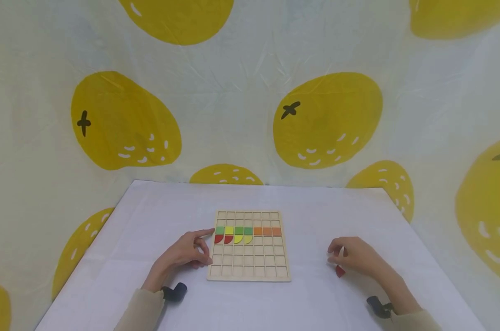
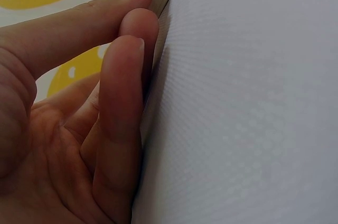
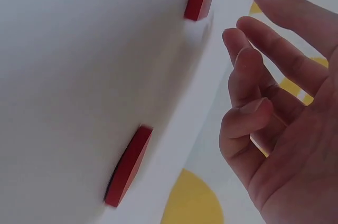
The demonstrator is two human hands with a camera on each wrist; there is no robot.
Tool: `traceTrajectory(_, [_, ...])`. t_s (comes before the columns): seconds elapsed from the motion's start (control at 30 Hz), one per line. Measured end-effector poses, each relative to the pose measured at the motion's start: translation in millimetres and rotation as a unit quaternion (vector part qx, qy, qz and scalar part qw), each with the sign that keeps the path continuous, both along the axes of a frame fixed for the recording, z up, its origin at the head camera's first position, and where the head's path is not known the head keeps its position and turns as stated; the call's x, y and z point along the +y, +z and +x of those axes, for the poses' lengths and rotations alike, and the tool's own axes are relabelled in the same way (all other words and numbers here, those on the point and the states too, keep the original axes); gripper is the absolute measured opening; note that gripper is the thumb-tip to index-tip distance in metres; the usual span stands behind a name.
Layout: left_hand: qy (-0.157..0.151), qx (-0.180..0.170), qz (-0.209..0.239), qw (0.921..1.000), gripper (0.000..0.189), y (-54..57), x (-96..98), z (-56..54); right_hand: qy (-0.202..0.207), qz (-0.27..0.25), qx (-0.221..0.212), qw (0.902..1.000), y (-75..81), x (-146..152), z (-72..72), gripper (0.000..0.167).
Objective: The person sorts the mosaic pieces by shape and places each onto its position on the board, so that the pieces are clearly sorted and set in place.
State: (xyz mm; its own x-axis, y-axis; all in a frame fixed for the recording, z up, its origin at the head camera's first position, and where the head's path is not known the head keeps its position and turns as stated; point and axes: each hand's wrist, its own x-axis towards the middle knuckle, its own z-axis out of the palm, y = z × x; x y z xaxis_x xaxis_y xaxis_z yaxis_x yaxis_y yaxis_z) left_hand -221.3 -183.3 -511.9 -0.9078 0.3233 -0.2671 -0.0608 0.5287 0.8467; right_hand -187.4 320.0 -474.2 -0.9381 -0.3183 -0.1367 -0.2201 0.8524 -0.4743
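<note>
A wooden grid board (image 1: 250, 273) lies on the white table. One of its rows bears green, yellow and orange squares (image 1: 267, 231); the row below starts with red quarter-circle pieces (image 1: 228, 239), then yellow ones (image 1: 238, 239). My left hand (image 1: 188, 250) touches the board's left edge with index finger and thumb spread apart. To the right of the board, my right hand (image 1: 355, 255) hovers with loosely bent fingers and nothing in them. Below it lies a red piece (image 1: 339, 271). In the right wrist view, two red pieces (image 3: 128, 166) show, apart from the fingers.
White cloth covers the table (image 1: 250, 308). Behind it hangs a pale curtain (image 1: 229, 115) printed with large yellow fruit. Both wrists wear a small black device, such as the left wrist's camera mount (image 1: 175, 292).
</note>
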Motion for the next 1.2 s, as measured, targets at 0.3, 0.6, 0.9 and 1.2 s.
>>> traceTrajectory(0.3, [0.004,-0.007,-0.002,1.0,0.094,-0.1,-0.9,2.2,-0.04,0.032,-0.037,0.998,8.8,10,14.9,0.029])
traceTrajectory(0.6, [0.006,-0.007,-0.001,1.0,0.094,0.9,0.5,0.6,-0.049,0.044,-0.078,0.9948,4.3,9,14.7,0.027])
traceTrajectory(0.9, [0.005,-0.008,0.003,1.0,0.093,4.6,0.7,1.8,-0.048,0.044,-0.078,0.9948,4.5,4,7.3,0.019])
traceTrajectory(1.2, [0.008,-0.009,-0.004,0.9999,0.093,2.2,0.9,-0.1,-0.059,0.041,-0.072,0.9948,0.2,5,1.7,0.017])
